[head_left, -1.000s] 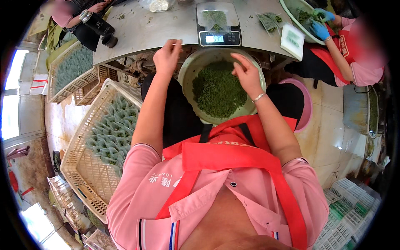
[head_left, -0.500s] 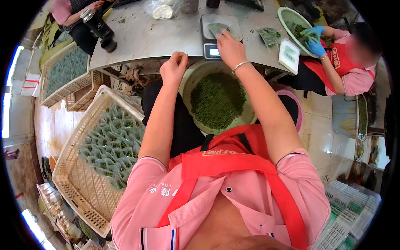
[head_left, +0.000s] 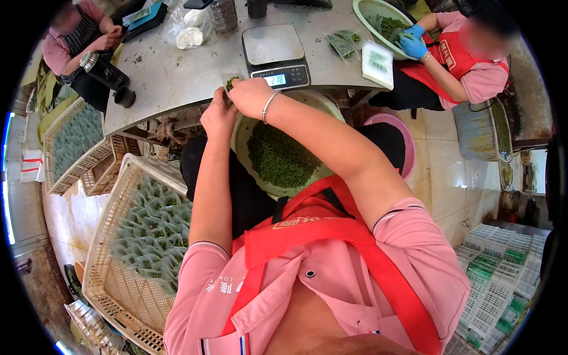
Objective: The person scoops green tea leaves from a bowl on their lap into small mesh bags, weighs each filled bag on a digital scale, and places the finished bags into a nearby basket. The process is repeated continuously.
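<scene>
Both my hands meet at the table's front edge, left of the scale. They hold a small clear plastic bag (head_left: 228,78) with green bits in it. My left hand (head_left: 218,117) is closed on the bag from below, and my right hand (head_left: 251,97) has its fingers closed at the bag's side; some fingertips are hidden. The digital scale (head_left: 272,50), with a lit display, has nothing on its pan. Below my wrists, between my knees, stands a pale green basin (head_left: 331,109) holding a heap of small green grains (head_left: 281,155).
At left, a cream plastic crate (head_left: 97,269) holds many filled bags; another filled crate (head_left: 53,180) stands beyond. The metal table (head_left: 177,71) bears a dark flask (head_left: 105,71), a cup (head_left: 124,96) and filled bags (head_left: 344,44). A gloved co-worker handles a basin (head_left: 362,18) at right; another person sits far left.
My right hand has lifted the bag off the scale pan and brought it left to my left hand. The view has shifted, and the far-left person shows more fully.
</scene>
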`<state>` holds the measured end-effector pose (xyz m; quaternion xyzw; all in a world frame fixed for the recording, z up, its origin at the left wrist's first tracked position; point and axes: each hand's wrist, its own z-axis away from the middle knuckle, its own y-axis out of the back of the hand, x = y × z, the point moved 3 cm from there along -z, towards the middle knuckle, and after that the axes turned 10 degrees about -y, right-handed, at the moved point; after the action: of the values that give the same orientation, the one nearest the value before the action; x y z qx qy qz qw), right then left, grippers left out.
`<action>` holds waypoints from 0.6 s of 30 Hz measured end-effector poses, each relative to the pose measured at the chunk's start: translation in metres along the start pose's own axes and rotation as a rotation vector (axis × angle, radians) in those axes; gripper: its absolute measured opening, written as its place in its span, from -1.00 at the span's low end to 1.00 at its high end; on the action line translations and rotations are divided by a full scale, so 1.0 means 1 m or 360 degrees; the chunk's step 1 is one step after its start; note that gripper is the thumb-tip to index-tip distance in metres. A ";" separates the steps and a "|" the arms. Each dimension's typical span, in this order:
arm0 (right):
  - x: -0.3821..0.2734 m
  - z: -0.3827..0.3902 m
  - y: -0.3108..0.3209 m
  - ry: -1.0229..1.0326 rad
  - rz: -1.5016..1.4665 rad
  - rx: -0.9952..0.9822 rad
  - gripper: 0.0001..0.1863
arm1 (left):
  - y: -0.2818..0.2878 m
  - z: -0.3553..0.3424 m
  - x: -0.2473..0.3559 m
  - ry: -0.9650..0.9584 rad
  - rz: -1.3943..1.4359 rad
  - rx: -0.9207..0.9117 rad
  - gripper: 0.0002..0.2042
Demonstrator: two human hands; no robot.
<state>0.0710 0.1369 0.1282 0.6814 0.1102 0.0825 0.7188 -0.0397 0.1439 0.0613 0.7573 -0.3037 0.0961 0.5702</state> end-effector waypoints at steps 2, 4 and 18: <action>-0.001 -0.001 0.002 0.0049 0.0015 -0.0135 -0.82 | 0.004 0.000 0.006 0.0009 -0.0046 0.0023 -0.56; -0.004 0.010 0.011 0.0083 -0.0107 -0.0007 -0.82 | 0.004 0.000 0.006 0.0032 -0.0091 0.0028 -0.57; 0.052 0.055 0.025 -0.0059 -0.1986 0.0010 -0.76 | 0.003 0.006 0.001 0.0206 0.0233 0.0047 -0.49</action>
<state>0.1369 0.0995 0.1532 0.4921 0.4754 -0.3651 0.6313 -0.0418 0.1374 0.0625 0.7336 -0.3193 0.1906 0.5689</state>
